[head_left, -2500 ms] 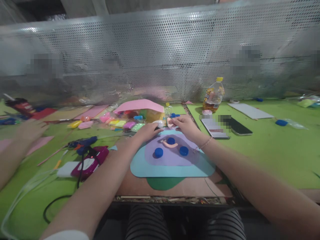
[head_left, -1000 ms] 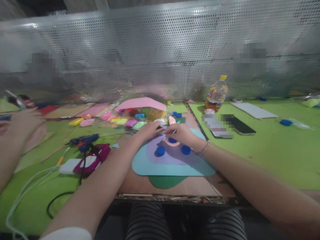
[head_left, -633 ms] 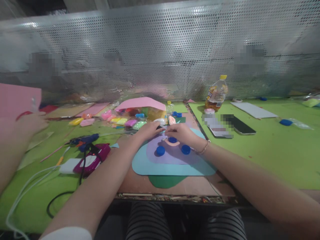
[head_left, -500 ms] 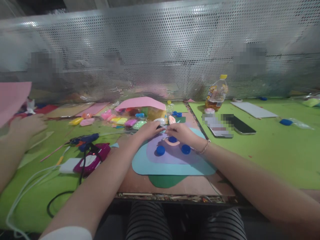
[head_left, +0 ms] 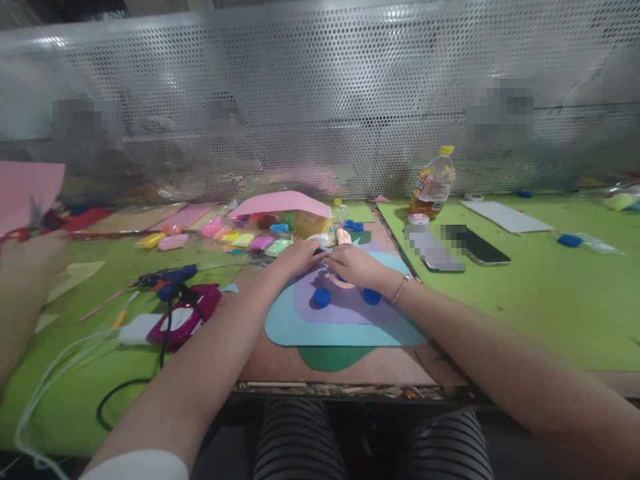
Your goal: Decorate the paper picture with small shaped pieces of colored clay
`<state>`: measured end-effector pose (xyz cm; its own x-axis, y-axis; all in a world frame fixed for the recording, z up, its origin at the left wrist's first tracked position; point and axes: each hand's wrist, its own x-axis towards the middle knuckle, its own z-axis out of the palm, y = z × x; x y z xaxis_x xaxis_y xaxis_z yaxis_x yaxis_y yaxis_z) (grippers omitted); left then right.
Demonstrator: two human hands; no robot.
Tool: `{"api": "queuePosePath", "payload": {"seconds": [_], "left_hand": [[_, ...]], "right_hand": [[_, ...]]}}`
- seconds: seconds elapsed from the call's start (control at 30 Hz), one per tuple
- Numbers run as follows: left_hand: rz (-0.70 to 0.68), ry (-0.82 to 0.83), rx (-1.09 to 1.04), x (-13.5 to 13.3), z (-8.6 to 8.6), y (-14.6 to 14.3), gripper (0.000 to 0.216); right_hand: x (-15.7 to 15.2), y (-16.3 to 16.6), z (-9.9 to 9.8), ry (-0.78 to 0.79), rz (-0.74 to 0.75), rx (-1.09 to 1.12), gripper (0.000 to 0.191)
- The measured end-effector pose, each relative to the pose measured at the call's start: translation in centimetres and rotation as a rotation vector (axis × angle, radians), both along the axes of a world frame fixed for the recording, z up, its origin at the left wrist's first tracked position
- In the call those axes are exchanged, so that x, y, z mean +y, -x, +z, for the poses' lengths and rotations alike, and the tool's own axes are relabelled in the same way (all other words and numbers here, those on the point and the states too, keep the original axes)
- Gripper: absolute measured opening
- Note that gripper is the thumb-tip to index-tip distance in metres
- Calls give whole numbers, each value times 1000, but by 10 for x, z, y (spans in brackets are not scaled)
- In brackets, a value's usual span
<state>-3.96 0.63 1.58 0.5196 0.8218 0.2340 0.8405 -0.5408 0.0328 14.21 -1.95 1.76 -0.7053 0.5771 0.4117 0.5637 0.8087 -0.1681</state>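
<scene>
Both my hands meet over the far part of a layered paper piece. My left hand [head_left: 301,259] is closed, fingers bent near a small dark thing I cannot make out. Fingertips of my right hand [head_left: 359,265] are pinched together beside it; what they hold is hidden. Under them lies a lavender sheet [head_left: 345,313] on a light blue sheet [head_left: 345,335]. A blue bottle cap [head_left: 321,298] and another blue cap [head_left: 372,297] rest on the lavender. A curved peach clay strip [head_left: 341,283] shows partly below my right hand, which mostly covers a third cap. Peach clay [head_left: 343,237] lies just beyond.
At left are a glue gun [head_left: 173,275], a magenta device [head_left: 187,320] and cables. Clay packets [head_left: 260,244] sit behind my hands. Right are phones [head_left: 483,247], a bottle [head_left: 434,183] and a white board [head_left: 505,217]. A co-worker's hand [head_left: 35,260] is far left, near scissors.
My right hand has shifted slightly left and toward me, covering more of the middle cap and clay strip. At far left, the co-worker's hand has moved left and scissors now show.
</scene>
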Motion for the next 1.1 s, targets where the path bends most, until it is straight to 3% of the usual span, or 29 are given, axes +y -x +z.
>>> {"api": "queuePosePath", "payload": {"seconds": [0.23, 0.5, 1.1], "left_hand": [[7, 19, 0, 0, 1, -1, 38], [10, 18, -3, -3, 4, -4, 41], [30, 33, 13, -5, 7, -5, 44]], "right_hand": [[7, -2, -5, 251, 33, 97, 33], [4, -2, -7, -111, 87, -159, 24], [-13, 2, 1, -213, -18, -337, 27]]}}
